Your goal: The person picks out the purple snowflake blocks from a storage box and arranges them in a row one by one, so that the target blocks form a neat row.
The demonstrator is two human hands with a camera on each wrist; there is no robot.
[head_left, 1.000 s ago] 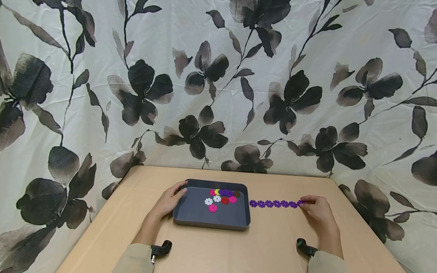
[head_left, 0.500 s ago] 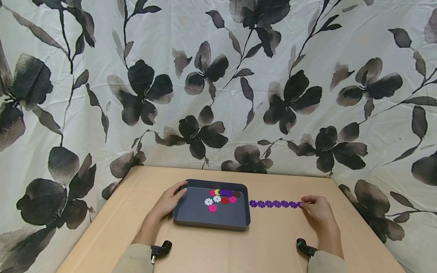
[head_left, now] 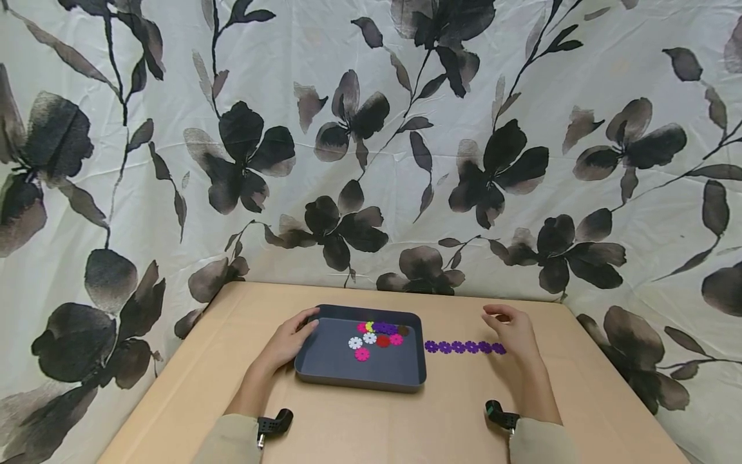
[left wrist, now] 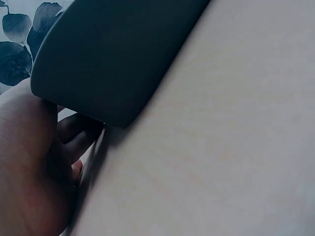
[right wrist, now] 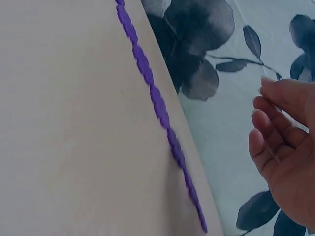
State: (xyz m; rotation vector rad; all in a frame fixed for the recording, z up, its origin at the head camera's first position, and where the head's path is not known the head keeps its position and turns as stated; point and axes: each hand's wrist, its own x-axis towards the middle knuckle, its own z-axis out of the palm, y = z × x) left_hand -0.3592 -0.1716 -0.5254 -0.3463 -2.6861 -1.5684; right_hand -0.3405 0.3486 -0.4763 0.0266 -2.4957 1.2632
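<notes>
A grey tray [head_left: 359, 374] lies on the table, and my left hand [head_left: 288, 341] holds its left edge. In the left wrist view, the fingers of that hand curl beneath the tray's corner [left wrist: 113, 64]. To the right of the tray runs a straight row of purple flower-shaped discs [head_left: 458, 347], its left end right at the tray's side. My right hand [head_left: 513, 332] hovers over the right end of this row, fingers loosely bent, with nothing visible between them. The right wrist view shows the purple row [right wrist: 158, 105] edge-on, apart from the right hand [right wrist: 290, 142].
Inside the tray lie several loose flower discs: white [head_left: 355, 343], pink [head_left: 362, 354], red [head_left: 383, 340], purple [head_left: 382, 328], yellow and brown. Behind the wooden table [head_left: 371, 428] hangs a white cloth [head_left: 406, 167] with dark printed flowers.
My right hand has let go of the row's right end and moved up and to the left above it. The left hand and the tray have stayed in place.
</notes>
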